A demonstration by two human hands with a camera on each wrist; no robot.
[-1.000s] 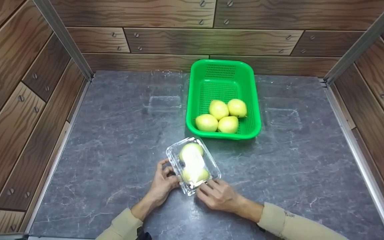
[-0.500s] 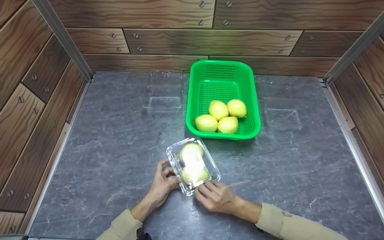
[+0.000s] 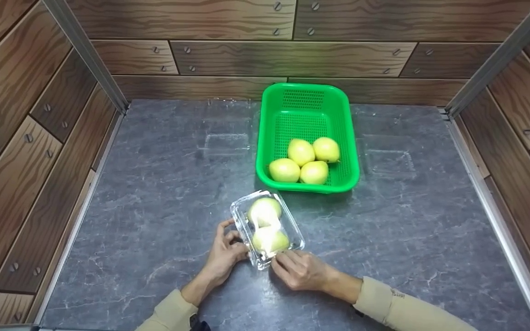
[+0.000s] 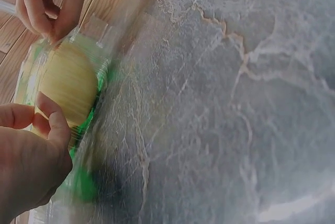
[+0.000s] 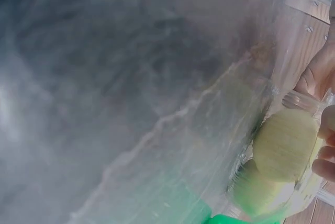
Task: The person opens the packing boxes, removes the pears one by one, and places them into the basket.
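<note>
A clear plastic clamshell box (image 3: 295, 226) lies slanted on the table in front of the basket, a bright glare across its top. Inside are two yellow-green pears (image 3: 265, 208), one behind the other. My left hand (image 3: 224, 258) grips the box's left side between thumb and fingers. At the near right corner, my right hand (image 3: 301, 272) pinches the edge with curled fingers. The left wrist view shows a pear (image 4: 70, 82) through the plastic, with both hands' fingertips at the rim. In the right wrist view, the fingers (image 5: 327, 124) partly cover the box's edge.
A green perforated basket (image 3: 265, 124) stands behind the box, with several yellow-green pears (image 3: 301, 151) at its near end. Clear plastic containers (image 3: 227, 142) lie left of the basket, and another clear container (image 3: 390, 163) lies right. Wood-patterned panels (image 3: 233, 57) wall in the table.
The box and left hand hold their place. The right hand shifts very slightly at the near edge, and the glare on the box top has shrunk, showing more of the pears.
</note>
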